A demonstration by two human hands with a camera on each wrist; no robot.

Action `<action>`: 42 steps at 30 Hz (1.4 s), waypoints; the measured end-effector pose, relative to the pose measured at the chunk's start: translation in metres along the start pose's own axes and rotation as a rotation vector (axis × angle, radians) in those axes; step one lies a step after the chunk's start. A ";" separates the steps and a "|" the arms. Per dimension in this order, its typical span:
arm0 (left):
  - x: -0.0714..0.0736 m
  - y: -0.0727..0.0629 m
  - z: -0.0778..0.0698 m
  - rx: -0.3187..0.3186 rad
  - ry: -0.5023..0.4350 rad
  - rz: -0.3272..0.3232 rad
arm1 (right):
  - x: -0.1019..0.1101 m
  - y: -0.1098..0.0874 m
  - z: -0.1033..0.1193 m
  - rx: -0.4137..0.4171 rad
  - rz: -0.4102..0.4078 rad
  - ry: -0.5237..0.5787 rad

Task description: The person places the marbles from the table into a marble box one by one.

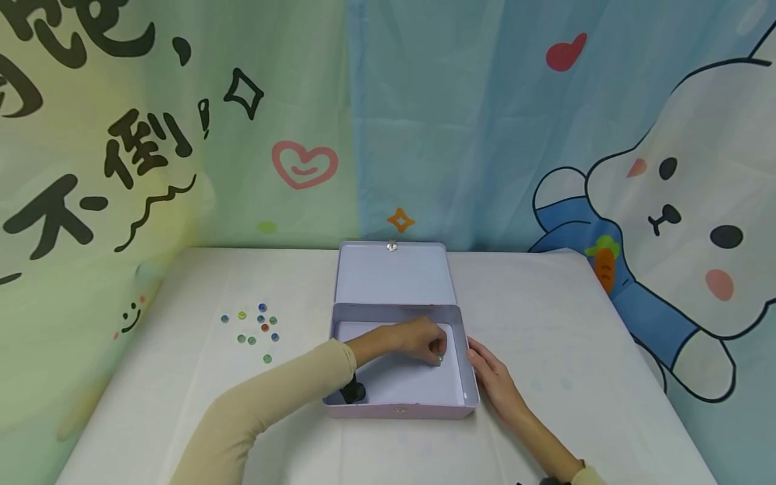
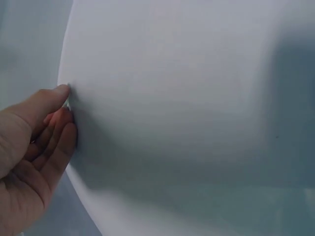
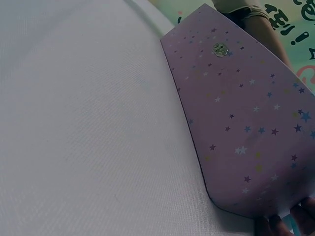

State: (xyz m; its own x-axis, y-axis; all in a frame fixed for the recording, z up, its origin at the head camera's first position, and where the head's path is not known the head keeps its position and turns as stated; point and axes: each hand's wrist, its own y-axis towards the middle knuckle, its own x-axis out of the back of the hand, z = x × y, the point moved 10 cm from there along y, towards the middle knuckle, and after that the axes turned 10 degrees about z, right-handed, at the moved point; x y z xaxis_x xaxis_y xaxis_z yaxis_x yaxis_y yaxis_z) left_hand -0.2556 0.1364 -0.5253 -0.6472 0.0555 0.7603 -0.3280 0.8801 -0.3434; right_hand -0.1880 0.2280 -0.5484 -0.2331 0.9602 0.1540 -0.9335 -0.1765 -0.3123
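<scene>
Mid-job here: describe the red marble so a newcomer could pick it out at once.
On the white table, find the open box, then look left in the head view to the scattered marbles. Toward that scatter's right side, just below a blue and a green one, lies the red marble, the only red one there.

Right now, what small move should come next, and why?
Probably have the left hand let go of the marble: its fingers pinch it inside the open box, and the right hand rests against the box's side.
</scene>
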 end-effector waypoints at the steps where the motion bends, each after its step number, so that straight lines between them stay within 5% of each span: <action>1: 0.000 0.000 -0.001 -0.001 0.001 0.000 | -0.001 0.000 0.000 0.000 0.001 0.001; 8: -0.001 -0.005 -0.009 -0.002 0.072 -0.007 | -0.001 -0.001 0.001 -0.009 0.001 -0.004; 17: 0.006 -0.015 -0.027 0.028 0.357 0.018 | -0.001 0.000 -0.001 -0.020 0.005 0.017; 22: 0.048 -0.051 -0.055 0.002 0.373 0.005 | -0.002 -0.001 -0.002 -0.029 -0.001 0.000; 28: 0.113 -0.110 -0.077 -0.070 0.292 -0.178 | 0.001 -0.002 -0.001 -0.021 -0.010 -0.014; 34: 0.127 -0.162 -0.057 -0.053 0.221 -0.298 | 0.001 -0.002 -0.002 -0.018 -0.001 0.013; 38: 0.122 -0.197 -0.026 0.030 0.119 -0.334 | 0.002 -0.002 -0.003 -0.018 -0.012 0.032; 42: 0.113 -0.239 0.017 0.119 0.014 -0.446 | 0.002 -0.003 0.000 -0.004 -0.007 0.024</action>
State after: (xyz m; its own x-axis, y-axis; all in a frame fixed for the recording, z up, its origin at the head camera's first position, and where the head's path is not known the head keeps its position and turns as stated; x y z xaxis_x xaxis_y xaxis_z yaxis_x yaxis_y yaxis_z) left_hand -0.2616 -0.0756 -0.3665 -0.4163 -0.3092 0.8550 -0.6492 0.7595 -0.0414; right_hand -0.1860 0.2309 -0.5475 -0.2199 0.9663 0.1340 -0.9339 -0.1688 -0.3153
